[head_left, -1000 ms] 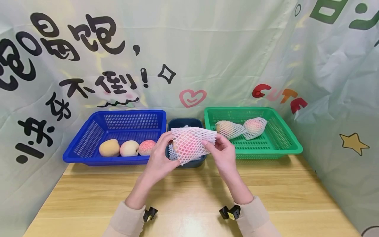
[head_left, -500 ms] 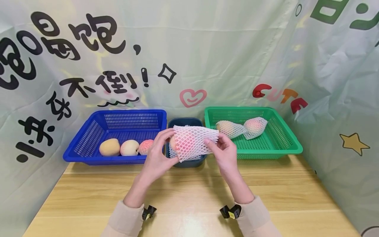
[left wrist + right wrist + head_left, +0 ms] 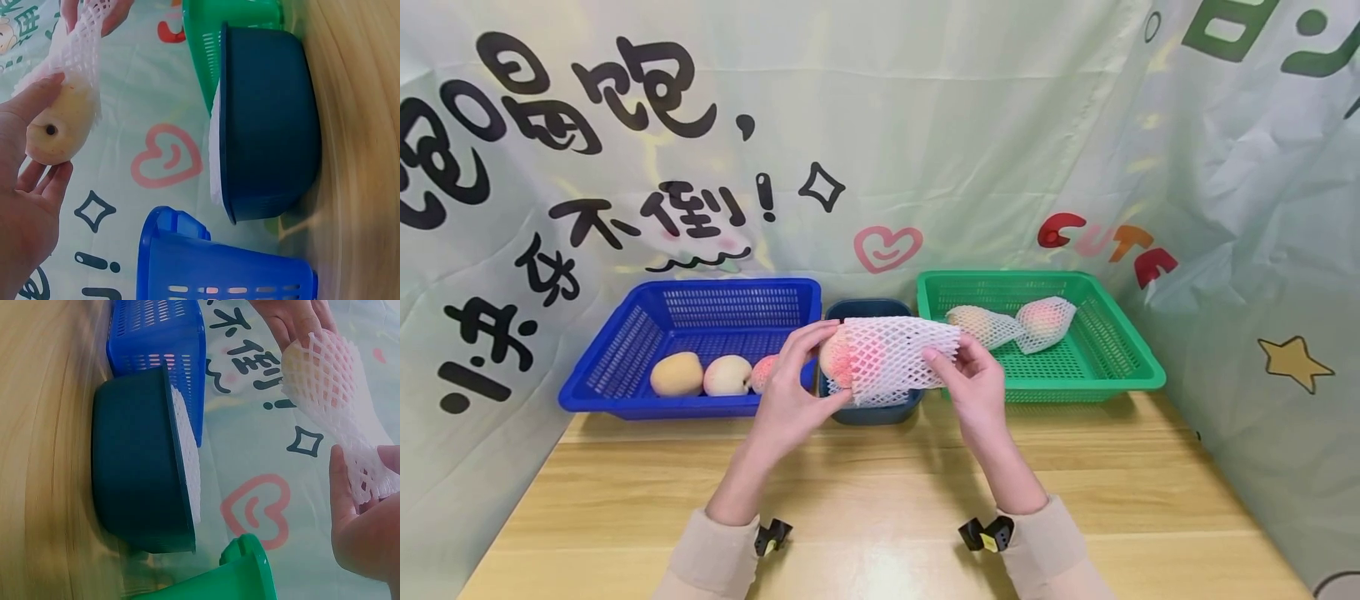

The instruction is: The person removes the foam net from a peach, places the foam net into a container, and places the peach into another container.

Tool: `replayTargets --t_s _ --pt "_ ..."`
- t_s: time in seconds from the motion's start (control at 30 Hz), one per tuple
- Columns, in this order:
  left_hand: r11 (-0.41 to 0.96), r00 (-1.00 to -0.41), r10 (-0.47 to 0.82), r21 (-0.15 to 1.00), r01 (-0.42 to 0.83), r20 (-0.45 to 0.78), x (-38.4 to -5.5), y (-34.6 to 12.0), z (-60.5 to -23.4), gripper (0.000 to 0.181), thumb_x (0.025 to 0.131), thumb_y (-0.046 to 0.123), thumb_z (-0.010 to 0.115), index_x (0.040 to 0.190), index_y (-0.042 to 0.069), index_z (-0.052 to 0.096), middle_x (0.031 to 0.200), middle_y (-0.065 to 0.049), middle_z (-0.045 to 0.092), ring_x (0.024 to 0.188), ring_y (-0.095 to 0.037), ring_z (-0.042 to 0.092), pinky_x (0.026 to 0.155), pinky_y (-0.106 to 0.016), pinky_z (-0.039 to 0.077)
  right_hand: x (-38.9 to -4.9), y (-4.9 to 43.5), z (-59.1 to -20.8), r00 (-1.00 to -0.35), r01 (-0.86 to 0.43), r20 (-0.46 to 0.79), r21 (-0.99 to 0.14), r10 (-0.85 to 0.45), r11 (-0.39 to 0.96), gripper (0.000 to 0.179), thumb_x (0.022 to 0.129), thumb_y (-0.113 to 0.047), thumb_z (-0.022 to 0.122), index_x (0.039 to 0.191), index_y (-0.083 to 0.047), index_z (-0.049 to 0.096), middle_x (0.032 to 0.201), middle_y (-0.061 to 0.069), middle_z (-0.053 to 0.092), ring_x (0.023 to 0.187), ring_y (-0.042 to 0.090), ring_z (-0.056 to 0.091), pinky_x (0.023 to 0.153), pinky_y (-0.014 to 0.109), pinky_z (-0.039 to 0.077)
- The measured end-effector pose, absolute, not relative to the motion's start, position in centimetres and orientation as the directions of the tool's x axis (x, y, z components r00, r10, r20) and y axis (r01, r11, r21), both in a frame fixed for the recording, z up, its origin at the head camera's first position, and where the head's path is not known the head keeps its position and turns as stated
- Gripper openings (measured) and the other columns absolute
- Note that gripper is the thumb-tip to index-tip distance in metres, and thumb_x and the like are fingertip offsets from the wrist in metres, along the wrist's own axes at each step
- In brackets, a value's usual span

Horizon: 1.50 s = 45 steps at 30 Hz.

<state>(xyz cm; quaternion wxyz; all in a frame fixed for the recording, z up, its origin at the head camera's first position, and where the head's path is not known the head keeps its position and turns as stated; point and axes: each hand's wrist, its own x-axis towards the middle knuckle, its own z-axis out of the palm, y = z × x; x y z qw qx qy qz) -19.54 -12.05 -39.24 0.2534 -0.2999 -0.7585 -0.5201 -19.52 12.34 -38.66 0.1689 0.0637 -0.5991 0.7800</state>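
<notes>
This looks like a screened-off work booth; what kind of building holds it cannot be told. A pale cloth (image 3: 970, 150) with black Chinese writing (image 3: 691, 210), a pink heart (image 3: 888, 250) and a yellow star (image 3: 1296, 365) hangs behind and beside a wooden table (image 3: 872, 492), and black cameras (image 3: 997, 533) sit by both cuffs (image 3: 1043, 537).

- Rightmost loose peach (image 3: 762, 374) partly hidden behind left hand (image 3: 793, 396).
- Dark bin (image 3: 880, 416) partly blocked by netted peach (image 3: 867, 357).
- Left wrist view: blue basket (image 3: 225, 267), green basket (image 3: 201, 47) cut off.
- Right wrist view: right hand (image 3: 369, 540) cropped.
</notes>
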Motion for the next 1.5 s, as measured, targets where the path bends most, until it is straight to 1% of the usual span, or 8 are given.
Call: replayTargets --t_s 0.2,0.5,0.7,0.83,1.1,1.23,1.33,1.5 --pt "0.319 -0.675 0.143 0.612 0.723 0.724 -19.7 -12.9 -38.9 0.088 0.067 -0.001 0.097 0.144 0.008 0.055 0.148 -0.009 0.054 0.134 -0.026 0.054 0.108 -0.029 0.048 -19.8 12.4 -38.5 -0.929 -0.35 0.303 -0.908 0.215 -0.231 0.023 0.09 0.009 0.074 0.106 -0.007 0.073 0.096 0.0 0.073 0.083 0.011 0.067 0.075 0.022 0.058" --pt "0.376 -0.64 0.071 0.574 0.728 0.765 -20.9 -16.2 -39.3 0.09 0.061 -0.005 0.098 0.14 0.0 0.056 0.142 -0.015 0.057 0.128 -0.029 0.057 0.104 -0.025 0.05 -20.5 11.9 -39.3 -0.942 -0.295 0.24 -0.924 0.233 -0.242 0.024 0.091 0.008 0.071 0.111 -0.006 0.067 0.097 -0.002 0.071 0.086 0.01 0.068 0.078 0.022 0.058" --pt "0.475 -0.704 0.005 0.618 0.626 0.71 -21.7 -19.7 -39.7 0.092 0.061 0.001 0.1 0.141 0.005 0.056 0.14 -0.011 0.057 0.122 -0.026 0.061 0.099 -0.015 0.049 -21.3 11.0 -40.1 -0.97 -0.22 0.194 -0.958 0.149 -0.183 0.029 0.093 0.009 0.067 0.121 0.004 0.059 0.104 0.001 0.068 0.089 0.008 0.069 0.08 0.022 0.058" --pt "0.548 -0.751 -0.035 0.641 0.537 0.659 -22.3 -22.5 -40.0 0.09 0.065 0.003 0.099 0.143 0.005 0.054 0.14 -0.012 0.055 0.123 -0.025 0.058 0.099 -0.011 0.046 -21.8 10.4 -40.6 -0.981 -0.181 0.17 -0.975 0.091 -0.129 0.034 0.095 0.008 0.064 0.127 0.006 0.055 0.114 0.011 0.067 0.094 0.007 0.068 0.081 0.021 0.057" --pt "0.67 -0.777 -0.11 0.624 0.404 0.62 -23.8 -27.9 -40.3 0.084 0.07 0.009 0.098 0.142 0.001 0.055 0.136 -0.019 0.055 0.119 -0.029 0.058 0.091 -0.006 0.043 -23.0 9.1 -41.9 -0.987 -0.156 0.155 -0.987 0.041 -0.023 0.035 0.098 0.006 0.061 0.131 0.007 0.053 0.124 0.024 0.064 0.099 0.014 0.065 0.083 0.02 0.055" --pt "0.687 -0.795 -0.148 0.639 0.346 0.589 -24.4 -30.1 -40.5 0.082 0.072 0.011 0.096 0.142 0.001 0.055 0.135 -0.02 0.055 0.118 -0.029 0.056 0.089 -0.006 0.04 -23.5 8.6 -42.9 -0.979 -0.196 0.2 -0.974 0.024 0.114 0.035 0.099 0.002 0.06 0.133 0.006 0.052 0.123 0.023 0.063 0.105 0.023 0.064 0.086 0.026 0.053" --pt "0.701 -0.81 -0.163 0.644 0.306 0.563 -24.9 -31.6 -40.8 0.082 0.074 0.013 0.095 0.144 0.0 0.053 0.136 -0.021 0.054 0.119 -0.03 0.056 0.088 -0.004 0.038 -24.0 8.3 -43.6 -0.959 -0.273 0.284 -0.921 -0.001 0.278 0.041 0.098 0.002 0.06 0.137 0.007 0.048 0.128 0.025 0.061 0.115 0.033 0.062 0.097 0.039 0.052" --pt "0.715 -0.846 -0.161 0.651 0.255 0.509 -25.5 -33.5 -40.9 0.083 0.077 0.018 0.094 0.146 -0.001 0.051 0.136 -0.023 0.053 0.121 -0.035 0.055 0.086 -0.003 0.035 -24.7 7.7 -44.7 -0.922 -0.351 0.386 -0.801 -0.03 0.485 0.055 0.096 0.002 0.061 0.146 0.01 0.039 0.144 0.031 0.049 0.136 0.042 0.049 0.115 0.053 0.039"
